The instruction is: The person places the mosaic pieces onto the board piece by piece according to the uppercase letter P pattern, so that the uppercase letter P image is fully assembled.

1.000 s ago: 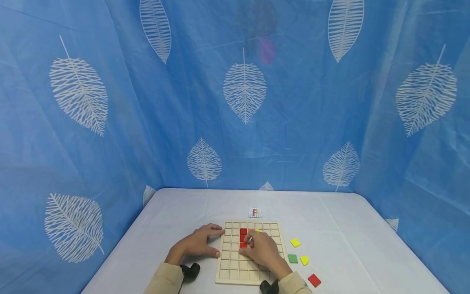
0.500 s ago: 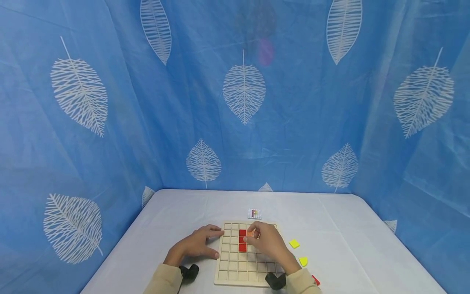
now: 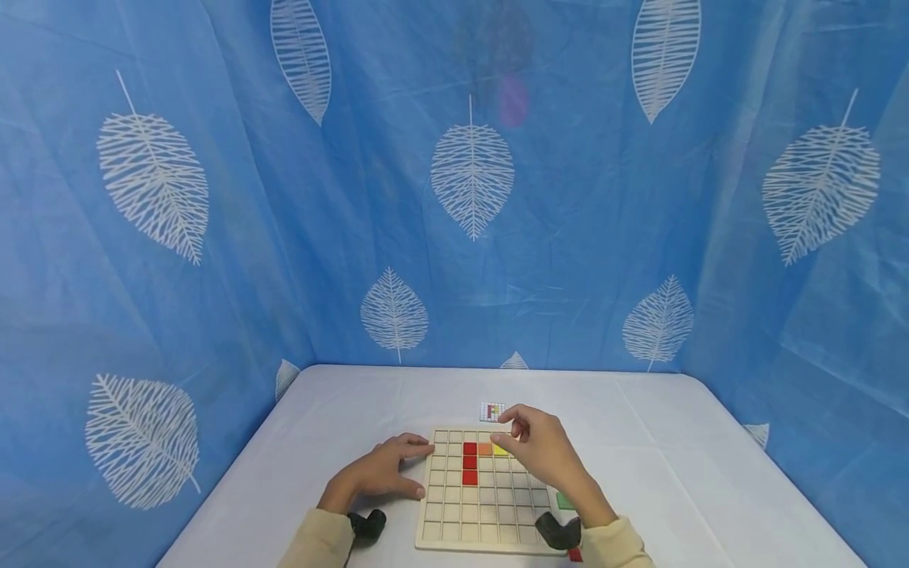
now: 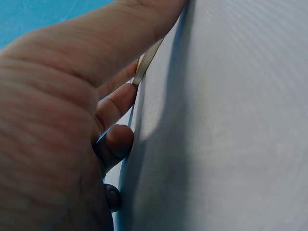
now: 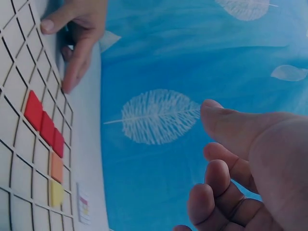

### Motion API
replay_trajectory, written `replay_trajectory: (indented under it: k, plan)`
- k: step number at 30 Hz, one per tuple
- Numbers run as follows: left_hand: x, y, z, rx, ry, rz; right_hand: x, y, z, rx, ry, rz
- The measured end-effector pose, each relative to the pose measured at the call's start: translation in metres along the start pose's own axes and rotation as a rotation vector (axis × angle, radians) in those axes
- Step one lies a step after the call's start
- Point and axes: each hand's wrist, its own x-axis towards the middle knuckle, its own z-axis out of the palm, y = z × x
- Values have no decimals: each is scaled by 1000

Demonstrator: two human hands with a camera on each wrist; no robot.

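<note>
A wooden grid board [image 3: 460,530] lies on the table. Three red tiles [image 3: 470,463] make a column in its cells; an orange tile [image 3: 485,449] and a yellow tile [image 3: 500,450] continue rightward from the top one. My left hand [image 3: 380,471] rests at the board's left edge, thumb and fingers spread and touching it. Over the board's upper right part is my right hand [image 3: 541,446], raised, its fingers loosely bent. The right wrist view shows nothing between that thumb [image 5: 221,118] and the fingers.
A small pattern card [image 3: 491,412] lies just beyond the board's far edge. To the right, a green tile [image 3: 564,501] and a red tile [image 3: 575,554] are partly covered by the right arm. A blue leaf-print curtain [image 3: 469,300] surrounds the table.
My right hand has lifted off the tiles and moved right and away from me, uncovering the orange and yellow tiles. The right arm now covers the loose yellow tiles. My left hand stays put.
</note>
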Motion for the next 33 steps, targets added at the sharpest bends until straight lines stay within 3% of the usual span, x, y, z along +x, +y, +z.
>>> replay_trajectory:
  k: [14,24,33]
  plan:
    - [3,-1,1,-19,8,-55,-14,14,-55,-78,108,-29]
    - [1,-1,3,-15,11,-40,-32,44,-67,-60,-9,92]
    - [1,1,2,-16,7,-57,-45,72,-70,26,-195,42]
